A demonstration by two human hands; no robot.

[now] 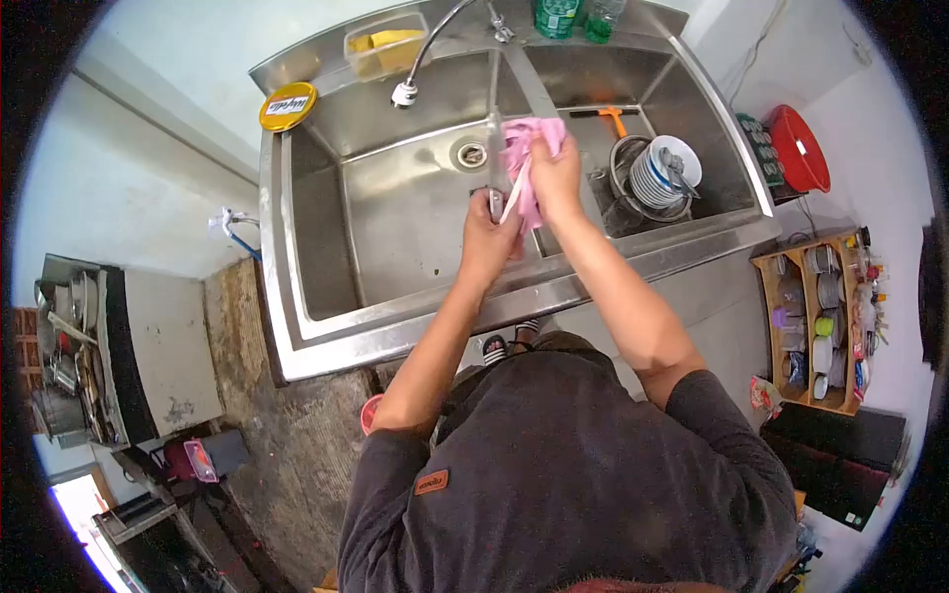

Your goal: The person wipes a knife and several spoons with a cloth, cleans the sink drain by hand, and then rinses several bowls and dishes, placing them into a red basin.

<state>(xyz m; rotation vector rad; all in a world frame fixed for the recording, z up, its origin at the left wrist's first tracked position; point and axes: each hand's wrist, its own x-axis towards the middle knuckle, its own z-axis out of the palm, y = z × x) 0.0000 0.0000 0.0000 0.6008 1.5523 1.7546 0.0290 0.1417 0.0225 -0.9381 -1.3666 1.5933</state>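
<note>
Over the divider of the steel sink (395, 208), my left hand (490, 239) is closed around the grey handle of a metal utensil (496, 202), which looks like a knife; its upper part is hard to make out against the steel. My right hand (556, 180) grips a bunched pink cloth (534, 133) beside that utensil. Folds of the cloth hang down between both hands, and the left fingertips are partly hidden.
In the right basin, stacked white bowls (654, 178) sit in a strainer near an orange-handled tool (617, 121). A faucet (404, 94) arches over the left basin. A yellow lid (288, 107) and a plastic container (386, 47) rest along the rim.
</note>
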